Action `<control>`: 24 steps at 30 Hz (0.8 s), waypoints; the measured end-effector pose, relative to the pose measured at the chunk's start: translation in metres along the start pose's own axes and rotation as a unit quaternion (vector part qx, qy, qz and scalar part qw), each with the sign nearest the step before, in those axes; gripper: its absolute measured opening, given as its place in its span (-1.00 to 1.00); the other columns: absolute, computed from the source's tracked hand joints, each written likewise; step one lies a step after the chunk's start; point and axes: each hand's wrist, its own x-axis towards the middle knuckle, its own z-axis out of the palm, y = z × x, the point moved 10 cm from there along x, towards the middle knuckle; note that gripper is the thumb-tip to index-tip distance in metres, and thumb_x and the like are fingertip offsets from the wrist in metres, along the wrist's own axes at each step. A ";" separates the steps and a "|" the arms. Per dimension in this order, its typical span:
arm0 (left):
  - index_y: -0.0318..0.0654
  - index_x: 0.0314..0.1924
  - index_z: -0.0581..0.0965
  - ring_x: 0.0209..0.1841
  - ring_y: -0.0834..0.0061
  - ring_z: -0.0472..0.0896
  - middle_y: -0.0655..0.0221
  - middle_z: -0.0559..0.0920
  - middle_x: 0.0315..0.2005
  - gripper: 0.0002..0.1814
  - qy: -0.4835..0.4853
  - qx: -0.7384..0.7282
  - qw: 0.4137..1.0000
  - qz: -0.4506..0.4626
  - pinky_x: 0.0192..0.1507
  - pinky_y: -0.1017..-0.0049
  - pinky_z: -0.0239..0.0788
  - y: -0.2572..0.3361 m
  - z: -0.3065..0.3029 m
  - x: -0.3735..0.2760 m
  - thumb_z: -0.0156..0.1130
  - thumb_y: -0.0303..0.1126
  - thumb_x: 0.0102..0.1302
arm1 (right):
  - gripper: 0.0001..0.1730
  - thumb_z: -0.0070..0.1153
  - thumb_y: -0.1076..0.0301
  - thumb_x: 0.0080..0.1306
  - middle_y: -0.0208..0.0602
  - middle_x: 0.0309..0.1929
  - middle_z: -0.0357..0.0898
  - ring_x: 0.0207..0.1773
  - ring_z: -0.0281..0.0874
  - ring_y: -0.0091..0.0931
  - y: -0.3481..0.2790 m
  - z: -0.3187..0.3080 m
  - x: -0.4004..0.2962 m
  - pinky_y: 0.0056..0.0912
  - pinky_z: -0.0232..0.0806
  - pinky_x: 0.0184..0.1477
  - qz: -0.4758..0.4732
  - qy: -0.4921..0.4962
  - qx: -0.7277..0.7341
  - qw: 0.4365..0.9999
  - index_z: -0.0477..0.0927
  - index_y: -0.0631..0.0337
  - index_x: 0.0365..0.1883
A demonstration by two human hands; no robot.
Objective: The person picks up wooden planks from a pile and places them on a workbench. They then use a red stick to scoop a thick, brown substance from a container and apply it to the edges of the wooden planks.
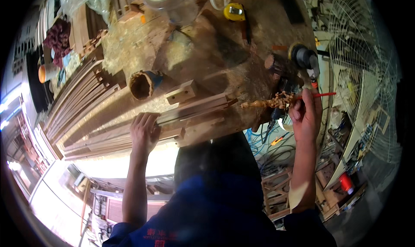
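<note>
My left hand (145,130) grips a long wooden strip (194,109) that lies across the workbench, its far end pointing right. A drilled wooden block (181,92) sits just behind the strip. In my right hand (304,110) is the thin red handle (326,94) of a glue-crusted stick or brush (267,103). Its coated tip points left, a short way from the strip's end. A round container with a crusted rim (141,85) lies behind the strip, to the left of the block.
More wooden strips (77,97) lie at the left. A yellow tape measure (234,11) and a clear plastic jar (176,7) are at the back. A power sander (304,57) rests at the right edge, near a wire fan guard (360,39). Hoses (275,156) lie on the floor.
</note>
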 end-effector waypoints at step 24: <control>-0.11 -0.12 0.61 -0.15 0.38 0.63 0.44 0.65 -0.28 -0.78 0.118 0.057 0.991 0.021 0.01 0.32 0.40 -0.015 0.008 -0.012 0.21 -0.34 0.22 | -0.73 0.16 0.15 0.57 -0.57 -0.51 0.24 -0.59 0.09 -0.74 0.001 0.076 0.007 -0.64 -0.04 -0.58 -0.049 -0.128 -0.092 0.986 0.45 0.09 -0.26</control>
